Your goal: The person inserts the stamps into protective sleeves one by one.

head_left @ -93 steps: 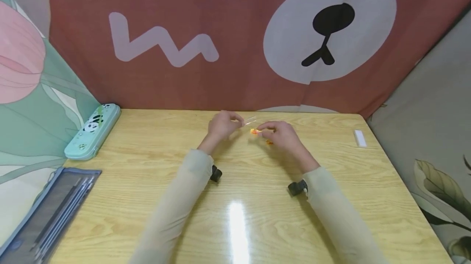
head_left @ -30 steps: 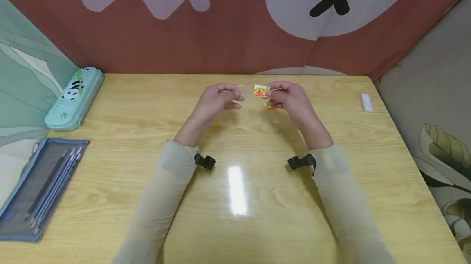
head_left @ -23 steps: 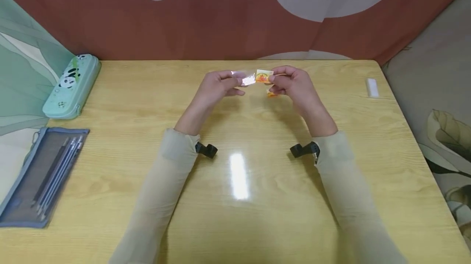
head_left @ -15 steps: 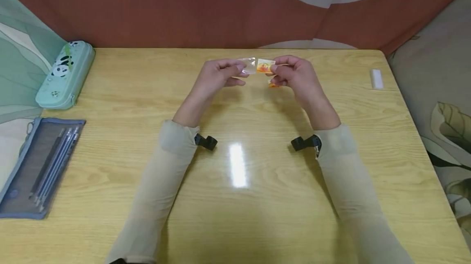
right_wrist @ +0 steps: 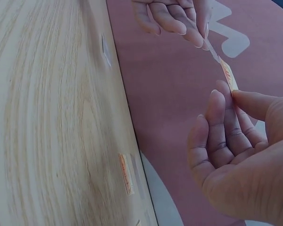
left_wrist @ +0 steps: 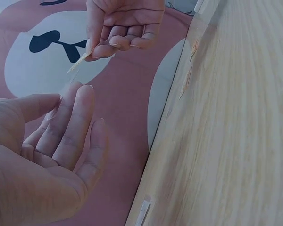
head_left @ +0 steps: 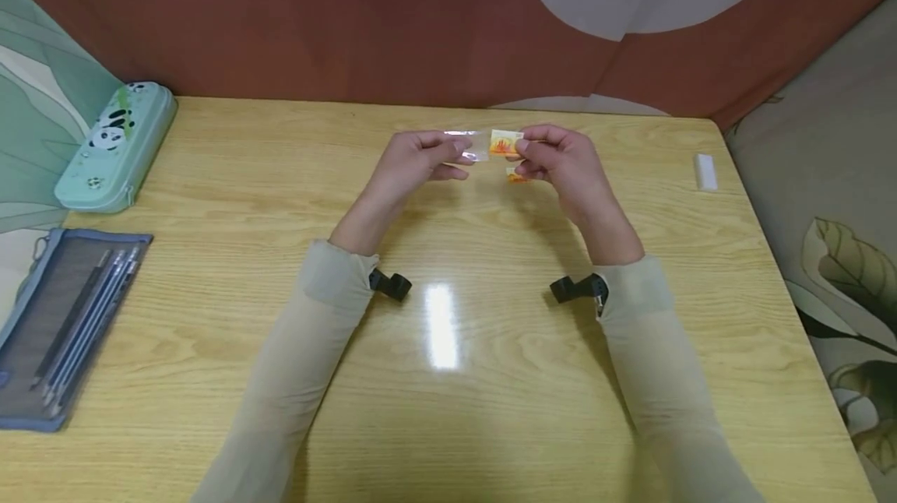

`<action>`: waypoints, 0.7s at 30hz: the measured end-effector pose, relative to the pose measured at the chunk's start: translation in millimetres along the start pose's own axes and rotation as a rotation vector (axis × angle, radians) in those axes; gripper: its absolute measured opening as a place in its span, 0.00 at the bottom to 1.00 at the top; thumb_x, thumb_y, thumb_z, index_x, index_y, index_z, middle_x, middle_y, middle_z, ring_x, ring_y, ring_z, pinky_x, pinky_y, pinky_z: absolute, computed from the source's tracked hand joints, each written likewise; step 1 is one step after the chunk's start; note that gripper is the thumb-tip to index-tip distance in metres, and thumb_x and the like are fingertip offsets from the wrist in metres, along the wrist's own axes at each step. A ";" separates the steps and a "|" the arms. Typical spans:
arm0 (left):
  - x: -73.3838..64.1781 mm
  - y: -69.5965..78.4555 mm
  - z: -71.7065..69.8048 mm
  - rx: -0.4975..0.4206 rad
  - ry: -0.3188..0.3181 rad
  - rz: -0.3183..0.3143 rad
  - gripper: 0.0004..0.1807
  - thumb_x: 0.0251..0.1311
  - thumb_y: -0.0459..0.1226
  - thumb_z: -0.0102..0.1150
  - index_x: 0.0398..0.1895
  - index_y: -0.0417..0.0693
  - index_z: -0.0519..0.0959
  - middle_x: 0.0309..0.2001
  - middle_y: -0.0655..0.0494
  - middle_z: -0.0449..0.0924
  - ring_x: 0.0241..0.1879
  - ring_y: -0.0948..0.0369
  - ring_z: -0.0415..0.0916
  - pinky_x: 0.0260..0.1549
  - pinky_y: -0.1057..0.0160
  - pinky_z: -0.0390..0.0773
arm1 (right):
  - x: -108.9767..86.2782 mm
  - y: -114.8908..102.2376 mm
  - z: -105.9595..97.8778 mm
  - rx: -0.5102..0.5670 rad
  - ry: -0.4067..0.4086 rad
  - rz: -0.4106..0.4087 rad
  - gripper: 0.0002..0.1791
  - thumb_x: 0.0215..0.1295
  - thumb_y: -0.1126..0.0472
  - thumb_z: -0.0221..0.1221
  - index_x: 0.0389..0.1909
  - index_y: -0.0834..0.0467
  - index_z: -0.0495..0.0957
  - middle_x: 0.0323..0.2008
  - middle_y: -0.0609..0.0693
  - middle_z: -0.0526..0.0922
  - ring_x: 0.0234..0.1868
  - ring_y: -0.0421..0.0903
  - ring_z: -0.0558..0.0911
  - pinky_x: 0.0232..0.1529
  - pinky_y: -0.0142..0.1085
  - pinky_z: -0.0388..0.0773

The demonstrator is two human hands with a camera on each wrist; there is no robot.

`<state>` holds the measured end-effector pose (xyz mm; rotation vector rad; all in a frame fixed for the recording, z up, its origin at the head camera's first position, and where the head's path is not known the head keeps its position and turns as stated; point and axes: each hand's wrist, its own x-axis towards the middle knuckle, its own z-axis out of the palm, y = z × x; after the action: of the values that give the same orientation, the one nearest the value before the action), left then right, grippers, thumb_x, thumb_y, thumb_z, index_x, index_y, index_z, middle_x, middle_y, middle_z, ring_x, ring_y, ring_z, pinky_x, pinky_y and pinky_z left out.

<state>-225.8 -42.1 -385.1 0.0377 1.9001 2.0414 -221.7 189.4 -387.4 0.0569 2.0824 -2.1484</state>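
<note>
My left hand (head_left: 413, 164) pinches a small clear plastic sleeve (head_left: 480, 146) between thumb and fingers; glare makes its outline faint. Facing it, my right hand (head_left: 561, 160) pinches a small white, yellow and orange printed card (head_left: 504, 143) by its right end. The card's left edge is right beside the sleeve's end; I cannot tell whether they touch. Both are held up above the table near its far edge. Below the right fingers another orange printed piece (head_left: 517, 175) lies on the wood, also seen in the right wrist view as an orange strip (right_wrist: 126, 174).
A mint panda pencil case (head_left: 119, 149) lies at the far left of the table (head_left: 448, 425). Nearer stands a mesh zip pouch (head_left: 77, 324) with several pencils. A white eraser-like block (head_left: 706, 173) lies at the right. A reddish cloth (head_left: 336, 43) hangs behind.
Both hands have risen from low over the table, and the card has turned its printed face to the head view. The head view has tilted down. In the last half second the hands barely move.
</note>
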 end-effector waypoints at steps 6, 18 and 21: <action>0.7 0.0 1.3 -0.004 0.027 0.016 0.13 0.69 0.34 0.63 0.51 0.35 0.85 0.51 0.40 0.86 0.37 0.56 0.89 0.46 0.58 0.88 | 1.4 -0.8 4.4 -0.012 -0.013 -0.008 0.06 0.69 0.66 0.63 0.43 0.64 0.81 0.29 0.46 0.87 0.25 0.39 0.85 0.34 0.31 0.87; 0.8 0.2 4.7 -0.031 0.046 0.054 0.16 0.68 0.33 0.63 0.48 0.24 0.82 0.50 0.37 0.85 0.31 0.61 0.88 0.42 0.59 0.89 | -1.1 -3.6 0.9 -0.026 -0.002 -0.019 0.07 0.70 0.66 0.62 0.44 0.65 0.81 0.30 0.46 0.87 0.25 0.39 0.84 0.34 0.30 0.86; 0.2 -2.3 5.5 -0.032 0.052 0.041 0.14 0.68 0.33 0.64 0.45 0.25 0.83 0.40 0.43 0.89 0.30 0.59 0.89 0.43 0.56 0.89 | -2.4 -1.8 0.6 -0.027 -0.002 -0.009 0.06 0.69 0.66 0.62 0.43 0.64 0.82 0.29 0.46 0.86 0.25 0.39 0.84 0.34 0.30 0.86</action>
<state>-224.1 -36.7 -386.9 0.0159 1.9117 2.1189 -219.5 189.0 -385.2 0.0416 2.1139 -2.1244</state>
